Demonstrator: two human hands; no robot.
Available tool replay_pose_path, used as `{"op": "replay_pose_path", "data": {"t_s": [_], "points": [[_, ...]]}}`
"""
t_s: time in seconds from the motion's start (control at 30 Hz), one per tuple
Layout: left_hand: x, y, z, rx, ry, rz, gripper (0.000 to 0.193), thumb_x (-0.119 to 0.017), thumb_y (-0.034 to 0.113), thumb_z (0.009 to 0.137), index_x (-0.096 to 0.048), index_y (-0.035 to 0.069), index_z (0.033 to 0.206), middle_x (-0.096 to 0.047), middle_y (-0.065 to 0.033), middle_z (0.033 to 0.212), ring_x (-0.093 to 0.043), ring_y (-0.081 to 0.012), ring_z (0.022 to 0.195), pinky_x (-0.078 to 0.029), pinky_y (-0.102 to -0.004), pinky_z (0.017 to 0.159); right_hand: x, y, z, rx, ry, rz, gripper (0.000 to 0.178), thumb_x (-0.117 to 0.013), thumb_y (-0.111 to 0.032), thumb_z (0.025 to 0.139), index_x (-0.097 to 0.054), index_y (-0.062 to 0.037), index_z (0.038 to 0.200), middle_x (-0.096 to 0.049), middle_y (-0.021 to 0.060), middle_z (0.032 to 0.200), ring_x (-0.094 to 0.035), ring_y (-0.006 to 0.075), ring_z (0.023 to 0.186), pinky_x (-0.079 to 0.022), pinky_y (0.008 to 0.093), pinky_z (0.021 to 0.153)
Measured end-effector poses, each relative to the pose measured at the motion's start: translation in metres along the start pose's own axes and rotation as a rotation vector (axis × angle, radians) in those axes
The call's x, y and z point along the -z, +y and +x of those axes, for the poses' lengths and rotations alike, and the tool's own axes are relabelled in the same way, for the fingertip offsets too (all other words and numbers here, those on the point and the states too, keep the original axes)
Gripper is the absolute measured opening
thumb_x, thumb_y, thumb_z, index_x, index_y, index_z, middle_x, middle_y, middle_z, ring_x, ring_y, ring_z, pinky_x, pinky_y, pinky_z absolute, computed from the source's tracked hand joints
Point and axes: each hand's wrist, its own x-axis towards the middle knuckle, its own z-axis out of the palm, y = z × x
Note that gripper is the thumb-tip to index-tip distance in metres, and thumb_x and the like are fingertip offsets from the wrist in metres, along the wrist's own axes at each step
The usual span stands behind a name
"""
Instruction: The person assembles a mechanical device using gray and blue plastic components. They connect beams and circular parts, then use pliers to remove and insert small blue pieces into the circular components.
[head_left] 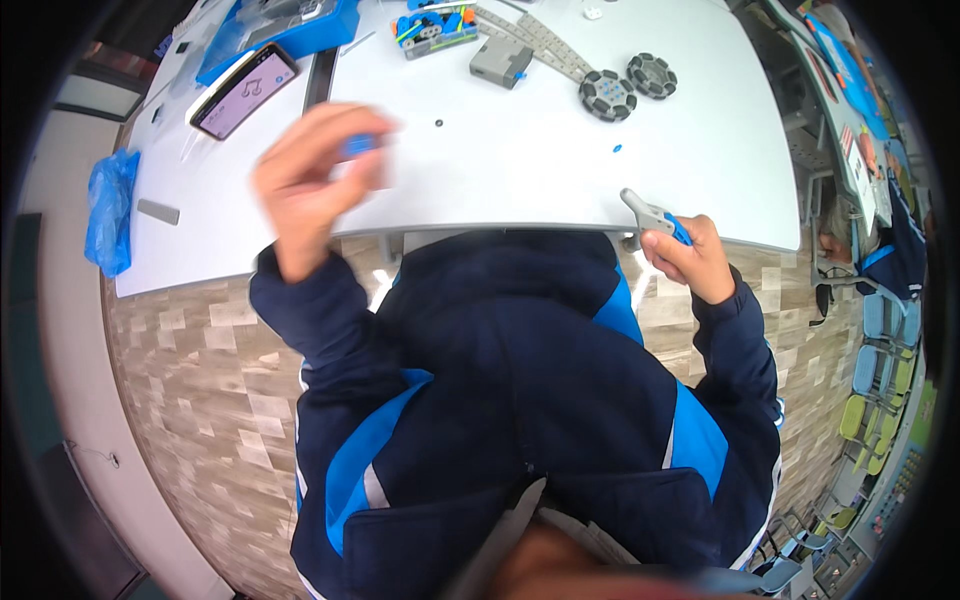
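Raised over the table's front left part, my left hand [312, 180] is smeared by motion. Its thumb and fingers pinch a small blue plastic piece [358, 146], whose exact shape is blurred. At the front right edge, my right hand [702, 262] is closed around a grey and blue plier-like hand tool [650, 213], its grey nose pointing up and left. Beyond that tool lies a small blue connector pin [617, 148]. A tiny black ring [438, 123] rests on the tabletop between my hands. Two grey and black roller wheels [608, 96] sit farther back, one with several blue pins at its hub.
At the back are a grey block [500, 62], long perforated grey beams [545, 42] and a bin of coloured parts [436, 44]. A propped phone [245, 92] stands by a blue tray [325, 32]. Leftmost lie a grey bar [158, 212] and a blue plastic bag [110, 215].
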Motion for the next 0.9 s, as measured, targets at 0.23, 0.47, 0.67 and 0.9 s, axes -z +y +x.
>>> {"op": "replay_pose_path", "data": {"t_s": [0.23, 0.47, 0.67, 0.9], "points": [[-0.070, -0.054, -0.029, 0.425, -0.087, -0.465, 0.025, -0.059, 0.016, 0.101, -0.065, -0.004, 0.114, -0.064, -0.0103, 0.096, -0.062, -0.0131, 0.073, -0.046, -0.0230, 0.060, -0.021, -0.008, 0.018, 0.463, 0.222, -0.366, 0.027, -0.077, -0.024, 0.087, -0.068, 0.0012, 0.082, -0.054, 0.0043, 0.054, -0.047, 0.0127, 0.046, -0.037, 0.0284, 0.047], [-0.094, -0.043, -0.029, 0.546, -0.048, -0.386, 0.034, -0.044, 0.031, 0.108, -0.061, 0.002, 0.106, -0.053, -0.0005, 0.079, -0.047, -0.0062, 0.067, -0.034, -0.0207, 0.060, -0.032, -0.035, 0.022, 0.826, 0.447, -0.819, 0.032, -0.083, -0.013, 0.072, -0.066, -0.0020, 0.096, -0.058, 0.0079, 0.076, -0.059, 0.0231, 0.066, -0.046, 0.0332, 0.057], [-0.100, -0.046, -0.036, 0.554, -0.001, -0.268, 0.036, -0.041, 0.032, 0.109, -0.060, 0.002, 0.101, -0.049, 0.0015, 0.076, -0.043, -0.0051, 0.066, -0.031, -0.0203, 0.060, -0.037, -0.043, 0.021, 0.880, 0.533, -0.962, 0.039, -0.084, -0.012, 0.064, -0.067, -0.0049, 0.099, -0.058, 0.0069, 0.082, -0.058, 0.0249, 0.074, -0.047, 0.0353, 0.061], [-0.106, -0.041, -0.034, 0.521, 0.082, -0.158, 0.034, -0.041, 0.026, 0.109, -0.060, 0.000, 0.097, -0.046, 0.0009, 0.069, -0.039, -0.0053, 0.063, -0.033, -0.0218, 0.058, -0.041, -0.046, 0.022, 0.844, 0.585, -1.003, 0.041, -0.084, -0.013, 0.064, -0.068, -0.0064, 0.100, -0.059, 0.0055, 0.084, -0.058, 0.0246, 0.075, -0.048, 0.0355, 0.061]]}}
